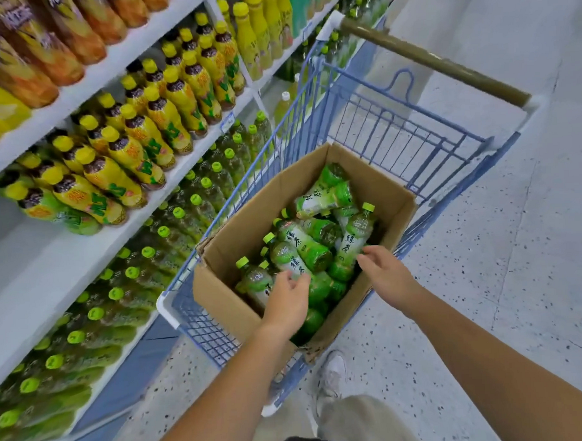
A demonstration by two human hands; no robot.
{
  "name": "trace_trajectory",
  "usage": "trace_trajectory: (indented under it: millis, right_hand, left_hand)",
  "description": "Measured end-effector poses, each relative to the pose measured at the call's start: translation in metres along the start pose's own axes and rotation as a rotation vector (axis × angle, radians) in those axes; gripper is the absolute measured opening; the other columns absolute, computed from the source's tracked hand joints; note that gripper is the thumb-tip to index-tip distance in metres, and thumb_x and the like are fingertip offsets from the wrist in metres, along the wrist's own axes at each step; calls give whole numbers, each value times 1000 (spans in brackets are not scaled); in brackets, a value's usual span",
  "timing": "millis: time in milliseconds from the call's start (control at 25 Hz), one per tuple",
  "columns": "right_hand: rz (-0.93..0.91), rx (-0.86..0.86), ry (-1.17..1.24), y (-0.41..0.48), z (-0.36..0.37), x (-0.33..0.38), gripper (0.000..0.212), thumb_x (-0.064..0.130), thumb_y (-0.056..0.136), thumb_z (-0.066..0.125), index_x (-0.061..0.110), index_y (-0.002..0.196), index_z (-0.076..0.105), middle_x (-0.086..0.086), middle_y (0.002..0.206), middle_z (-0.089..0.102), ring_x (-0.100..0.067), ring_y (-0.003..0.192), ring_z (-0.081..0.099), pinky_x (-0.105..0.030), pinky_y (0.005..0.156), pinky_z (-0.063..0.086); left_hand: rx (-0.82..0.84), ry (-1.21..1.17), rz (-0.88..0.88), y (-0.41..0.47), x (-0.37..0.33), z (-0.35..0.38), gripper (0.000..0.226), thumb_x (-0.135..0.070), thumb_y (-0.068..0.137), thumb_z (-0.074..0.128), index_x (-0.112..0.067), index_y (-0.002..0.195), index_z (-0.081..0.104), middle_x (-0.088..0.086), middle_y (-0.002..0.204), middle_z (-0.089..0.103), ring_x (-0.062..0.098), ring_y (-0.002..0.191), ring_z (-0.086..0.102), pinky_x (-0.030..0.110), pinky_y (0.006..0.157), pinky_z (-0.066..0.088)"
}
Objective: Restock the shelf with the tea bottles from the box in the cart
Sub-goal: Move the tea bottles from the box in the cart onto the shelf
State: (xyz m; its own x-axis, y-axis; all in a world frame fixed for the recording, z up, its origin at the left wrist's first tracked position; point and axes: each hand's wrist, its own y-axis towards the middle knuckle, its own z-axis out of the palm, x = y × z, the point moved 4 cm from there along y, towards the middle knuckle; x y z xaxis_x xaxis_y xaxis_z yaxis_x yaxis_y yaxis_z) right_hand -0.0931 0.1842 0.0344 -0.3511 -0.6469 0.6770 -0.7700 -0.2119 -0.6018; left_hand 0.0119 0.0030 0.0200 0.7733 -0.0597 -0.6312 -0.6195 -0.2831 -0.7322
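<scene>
An open cardboard box sits in a blue wire cart and holds several green tea bottles with lime caps, lying jumbled. My left hand reaches into the box's near side, fingers curled over a bottle without a clear grip. My right hand hovers at the box's right side, fingers apart, touching the base of another green bottle. The shelf on the left has a bare stretch in its middle row.
Yellow-capped bottles fill the middle shelf, green-capped bottles the lowest one, orange ones the top. The cart's handle points away from me. My shoe stands on the speckled floor by the cart.
</scene>
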Motion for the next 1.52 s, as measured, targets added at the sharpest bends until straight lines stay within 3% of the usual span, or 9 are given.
trace_trajectory:
  millis: [120, 200, 280, 440, 760, 920, 1080, 1280, 1520]
  right_hand:
    - [131, 24, 31, 48, 9, 1, 59, 49, 100, 47, 19, 150, 36, -2, 138, 51, -27, 122, 54, -48, 104, 46]
    - [226, 40, 90, 74, 17, -4, 56, 46, 97, 49, 21, 146, 37, -3, 116, 55, -25, 104, 57, -50, 97, 49]
    - [307, 2, 114, 100, 23, -13, 32, 35, 96, 51, 23, 125, 43, -1, 85, 43, -18, 72, 46, -39, 70, 44]
    - [454, -124, 166, 133, 29, -27, 28, 23, 91, 56, 12, 108, 37, -4, 81, 40, -17, 62, 33, -33, 52, 27]
    - [598, -168, 201, 173, 47, -57, 79, 26, 83, 72, 4, 145, 28, -12, 134, 47, -30, 110, 50, -45, 94, 48]
    - [607, -293, 335, 185, 59, -63, 80, 26, 68, 87, 6, 130, 41, -11, 119, 56, -31, 104, 58, -44, 87, 53]
    - [580, -388, 287, 182, 60, -66, 66, 31, 62, 90, 7, 114, 58, -11, 109, 65, -32, 97, 63, -46, 90, 56]
    - [501, -384, 217, 168, 55, -52, 57, 38, 57, 82, 14, 107, 65, -5, 102, 68, -26, 91, 66, -39, 85, 58]
    - [450, -247, 297, 136, 56, -37, 65, 43, 44, 77, 20, 104, 69, -4, 98, 72, -26, 90, 70, -45, 84, 60]
  left_hand:
    - [5, -4, -123, 38, 6, 8, 73, -61, 95, 42, -21, 155, 29, 24, 147, 50, 45, 132, 51, 57, 108, 42]
    - [-17, -29, -172, 58, 7, 8, 70, -54, 95, 45, -15, 152, 30, 26, 128, 63, 41, 107, 66, 48, 87, 54]
    - [-74, -33, -204, 78, 8, 5, 65, -44, 95, 51, -8, 146, 34, 23, 119, 66, 29, 82, 63, 35, 66, 46]
    - [-189, 58, -214, 123, 18, 7, 71, -39, 79, 67, 0, 133, 41, 27, 127, 58, 33, 93, 64, 53, 83, 57]
    - [-292, 200, -209, 164, 19, 6, 94, -29, 76, 84, -2, 145, 25, 19, 137, 47, 38, 122, 53, 48, 98, 51]
    - [-304, 171, -179, 169, 25, 3, 94, -32, 74, 82, -14, 145, 25, 7, 112, 57, 34, 110, 59, 44, 93, 51]
    - [-312, 247, -160, 168, 26, 7, 97, -39, 69, 80, -17, 141, 20, 9, 116, 60, 34, 113, 56, 50, 96, 50]
    - [-345, 15, -93, 159, 27, 14, 101, -24, 68, 90, -11, 145, 27, 7, 136, 41, 26, 113, 50, 36, 97, 44]
    - [-200, -221, -106, 158, 27, -3, 94, -28, 52, 98, -27, 133, 50, -3, 118, 66, 20, 107, 65, 45, 98, 55]
